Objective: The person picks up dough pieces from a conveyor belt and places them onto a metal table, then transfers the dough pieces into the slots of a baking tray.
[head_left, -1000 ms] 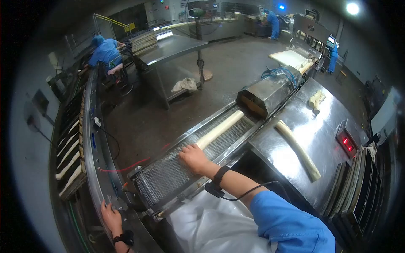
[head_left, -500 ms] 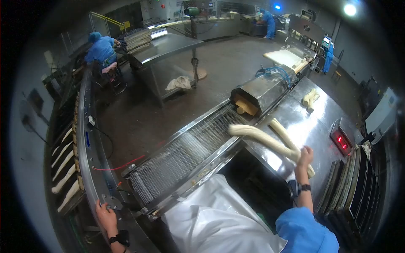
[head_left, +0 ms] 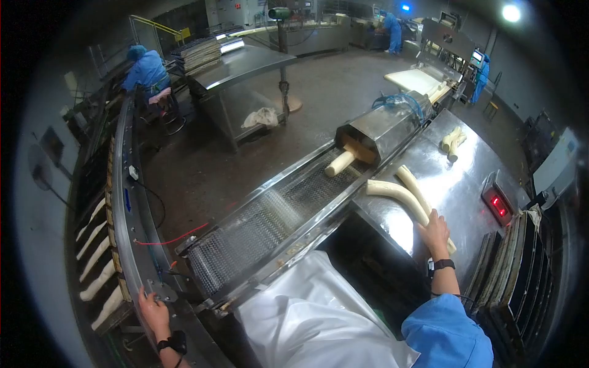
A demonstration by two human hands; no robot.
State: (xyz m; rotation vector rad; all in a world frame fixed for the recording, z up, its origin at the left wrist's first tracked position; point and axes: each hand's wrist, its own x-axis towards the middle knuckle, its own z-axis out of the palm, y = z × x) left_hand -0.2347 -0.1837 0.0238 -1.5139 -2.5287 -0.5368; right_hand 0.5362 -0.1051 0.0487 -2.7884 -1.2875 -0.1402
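Note:
My right hand (head_left: 435,232) is wrapped round the near end of a curved pale dough roll (head_left: 397,195), whose far end lies at the edge of the steel table (head_left: 485,156). A second dough roll (head_left: 412,183) lies beside it, its near end partly behind my hand. At the lower left, my left hand (head_left: 153,311) rests on the metal rail (head_left: 127,245) with its fingers apart, holding nothing. On the mesh conveyor (head_left: 264,224), another dough roll (head_left: 340,164) sticks out of the metal hood (head_left: 381,132).
Short dough pieces (head_left: 454,142) lie farther back on the table, near a scale with a red display (head_left: 498,205). Trays (head_left: 512,276) stand at the right. Dough strips (head_left: 98,282) lie in trays at the left. A seated person (head_left: 147,73) is at the back left.
My right hand has lowered the curved roll onto the table, moving its far end right, away from the conveyor. The roll at the hood has come farther out. Dough strips at the left have shifted nearer.

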